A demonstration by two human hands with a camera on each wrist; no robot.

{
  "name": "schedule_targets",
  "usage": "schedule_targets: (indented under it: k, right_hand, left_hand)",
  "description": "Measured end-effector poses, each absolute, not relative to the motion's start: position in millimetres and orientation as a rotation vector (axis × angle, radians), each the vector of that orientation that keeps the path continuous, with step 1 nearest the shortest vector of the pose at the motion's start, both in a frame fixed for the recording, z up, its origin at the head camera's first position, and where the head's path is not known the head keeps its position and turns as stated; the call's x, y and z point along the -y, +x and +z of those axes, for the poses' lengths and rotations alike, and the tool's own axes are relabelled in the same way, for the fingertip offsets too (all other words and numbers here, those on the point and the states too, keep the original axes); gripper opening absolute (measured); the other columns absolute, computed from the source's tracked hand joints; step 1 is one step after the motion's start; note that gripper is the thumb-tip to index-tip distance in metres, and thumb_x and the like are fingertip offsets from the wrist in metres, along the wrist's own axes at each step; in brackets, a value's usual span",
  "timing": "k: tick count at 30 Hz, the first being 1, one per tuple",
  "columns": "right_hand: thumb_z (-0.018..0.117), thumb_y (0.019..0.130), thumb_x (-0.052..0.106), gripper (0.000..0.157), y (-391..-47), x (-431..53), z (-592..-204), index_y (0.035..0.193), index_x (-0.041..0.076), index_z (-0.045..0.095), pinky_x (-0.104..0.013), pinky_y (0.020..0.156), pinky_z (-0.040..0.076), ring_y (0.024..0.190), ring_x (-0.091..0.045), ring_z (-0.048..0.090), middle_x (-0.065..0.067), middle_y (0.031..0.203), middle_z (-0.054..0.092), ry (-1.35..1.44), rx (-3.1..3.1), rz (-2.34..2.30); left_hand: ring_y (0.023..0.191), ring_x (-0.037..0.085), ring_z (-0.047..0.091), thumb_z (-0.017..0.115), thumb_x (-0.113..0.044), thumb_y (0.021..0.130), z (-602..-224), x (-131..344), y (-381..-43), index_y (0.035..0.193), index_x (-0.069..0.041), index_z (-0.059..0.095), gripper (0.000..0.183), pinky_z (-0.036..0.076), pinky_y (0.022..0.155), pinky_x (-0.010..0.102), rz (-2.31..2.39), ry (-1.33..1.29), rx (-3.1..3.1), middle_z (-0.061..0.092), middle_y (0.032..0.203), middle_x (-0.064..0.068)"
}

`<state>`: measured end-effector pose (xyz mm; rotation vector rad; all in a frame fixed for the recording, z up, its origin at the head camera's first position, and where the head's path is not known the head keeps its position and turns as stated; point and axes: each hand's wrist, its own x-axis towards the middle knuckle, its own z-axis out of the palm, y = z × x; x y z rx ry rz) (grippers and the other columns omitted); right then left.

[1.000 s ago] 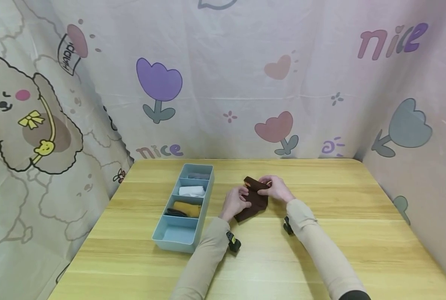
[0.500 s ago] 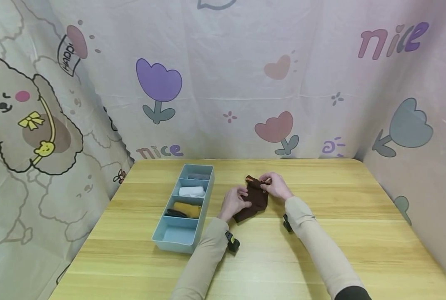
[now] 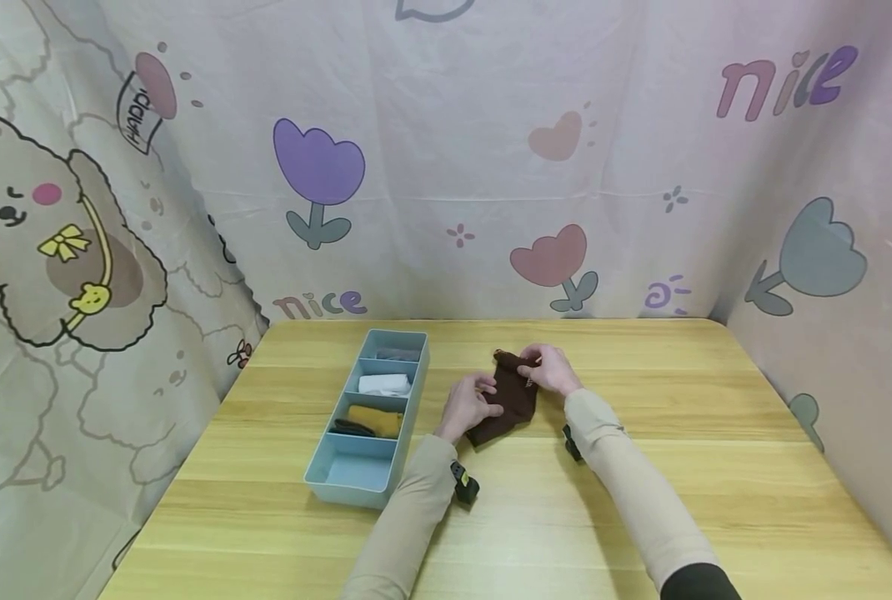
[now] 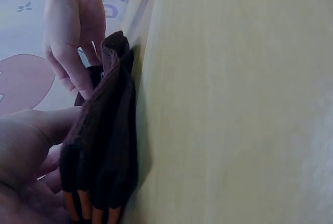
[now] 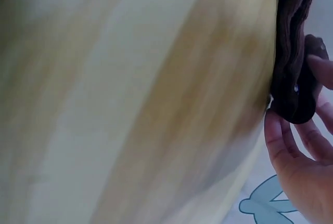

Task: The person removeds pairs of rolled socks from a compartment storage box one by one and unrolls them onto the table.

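Note:
A pair of dark brown knit socks (image 3: 512,400) lies on the table, one layered on the other, with orange ends (image 4: 78,206) showing in the left wrist view. Their far end is turned over in a small roll (image 5: 314,44). My right hand (image 3: 553,371) pinches this roll, thumb on top and fingertips at the far side near the tabletop. On the left edge of the socks my left hand (image 3: 468,406) rests with thumb and fingers spread, pressing from above. Part of the left fingers is hidden behind the fabric in the left wrist view.
Left of the socks stands a light blue divided box (image 3: 408,429). It holds a grey folded item (image 3: 397,354), a white one (image 3: 383,383), and a mustard one (image 3: 374,419) beside a black one (image 3: 352,427). A printed curtain (image 3: 446,167) hangs behind the wooden table (image 3: 701,467).
The raised flap at the far end of the socks has come down and is now a smaller roll. My right hand moved slightly away from me with it. My left hand stays in place.

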<state>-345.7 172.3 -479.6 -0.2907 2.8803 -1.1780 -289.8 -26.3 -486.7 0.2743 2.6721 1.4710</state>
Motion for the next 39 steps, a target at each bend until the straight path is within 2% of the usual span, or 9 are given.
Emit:
schedule_targets:
  k: [2,6,11,14,17,24,30,33,39]
  right_hand:
    - [0.067,0.094,0.016,0.030,-347.3,-172.6,-480.8,0.119,-0.001,0.066,-0.048,0.098,0.052,0.111,-0.036,0.064,-0.023,0.122,0.068,-0.269,-2.889,-1.170]
    - [0.062,0.097,0.018,0.035,-349.8,-173.6,-481.1,0.125,-0.001,0.063,-0.051,0.100,0.050,0.115,-0.040,0.062,-0.026,0.124,0.067,-0.306,-2.889,-1.189]
    - [0.072,0.090,0.016,0.040,-352.6,-174.5,-481.0,0.125,0.000,0.062,-0.050,0.092,0.053,0.106,-0.038,0.065,-0.025,0.118,0.067,-0.406,-2.878,-1.183]
    - [0.075,0.087,0.011,0.037,-354.7,-175.1,-482.1,0.121,0.000,0.063,-0.048,0.091,0.053,0.103,-0.037,0.065,-0.024,0.115,0.068,-0.398,-2.897,-1.157]
    - [0.071,0.089,0.008,0.033,-356.6,-176.1,-482.9,0.120,-0.001,0.064,-0.050,0.093,0.053,0.105,-0.039,0.065,-0.026,0.115,0.068,-0.333,-2.923,-1.154]
    - [0.067,0.094,0.013,0.034,-359.0,-177.8,-481.8,0.124,-0.001,0.062,-0.052,0.096,0.051,0.111,-0.041,0.063,-0.027,0.118,0.067,-0.219,-2.932,-1.175]
    - [0.065,0.092,0.004,0.021,-359.3,-181.8,-483.6,0.112,0.001,0.062,-0.052,0.087,0.049,0.100,-0.038,0.058,-0.025,0.105,0.062,-0.316,-3.059,-1.122]
    - [0.066,0.090,0.005,0.017,-359.9,-183.1,-484.4,0.106,0.001,0.064,-0.051,0.086,0.049,0.098,-0.036,0.057,-0.023,0.103,0.061,-0.348,-3.092,-1.084]
    - [0.078,0.084,0.015,0.029,-361.9,-182.3,-484.4,0.106,0.002,0.064,-0.048,0.085,0.048,0.096,-0.034,0.057,-0.021,0.104,0.059,-0.338,-3.059,-0.992]
  left_hand:
    - [0.080,0.015,0.062,0.085,-0.003,0.076,-486.6,26.3,-290.1,0.115,-0.004,0.069,0.043,0.050,0.073,0.026,1.473,0.273,-2.670,0.075,0.109,0.012]
    - [0.081,0.016,0.062,0.085,-0.003,0.076,-486.5,26.2,-290.6,0.115,-0.003,0.069,0.042,0.051,0.074,0.027,1.475,0.270,-2.671,0.075,0.108,0.012]
    - [0.080,0.017,0.063,0.085,-0.003,0.075,-488.0,26.1,-290.8,0.113,-0.003,0.069,0.041,0.052,0.072,0.027,1.478,0.288,-2.677,0.075,0.107,0.013]
    - [0.079,0.016,0.063,0.085,-0.003,0.075,-489.3,26.3,-290.6,0.112,-0.002,0.069,0.041,0.051,0.071,0.026,1.492,0.304,-2.673,0.075,0.106,0.013]
    - [0.077,0.016,0.062,0.085,-0.002,0.074,-490.4,26.2,-290.5,0.111,-0.002,0.069,0.040,0.051,0.070,0.026,1.510,0.309,-2.668,0.075,0.105,0.013]
    - [0.078,0.016,0.061,0.085,-0.003,0.075,-489.8,26.2,-290.5,0.111,-0.002,0.069,0.039,0.050,0.071,0.027,1.515,0.297,-2.669,0.076,0.106,0.013]
    - [0.079,0.015,0.062,0.085,-0.002,0.074,-489.3,23.4,-290.5,0.113,-0.002,0.069,0.042,0.051,0.073,0.026,1.518,0.290,-2.666,0.075,0.107,0.013]
    - [0.078,0.014,0.061,0.085,-0.001,0.074,-490.2,23.4,-290.9,0.113,-0.001,0.069,0.042,0.051,0.072,0.026,1.520,0.293,-2.664,0.075,0.107,0.013]
    - [0.078,0.015,0.060,0.085,-0.001,0.075,-489.8,25.8,-292.1,0.112,-0.001,0.068,0.041,0.049,0.070,0.025,1.487,0.301,-2.658,0.075,0.107,0.013]
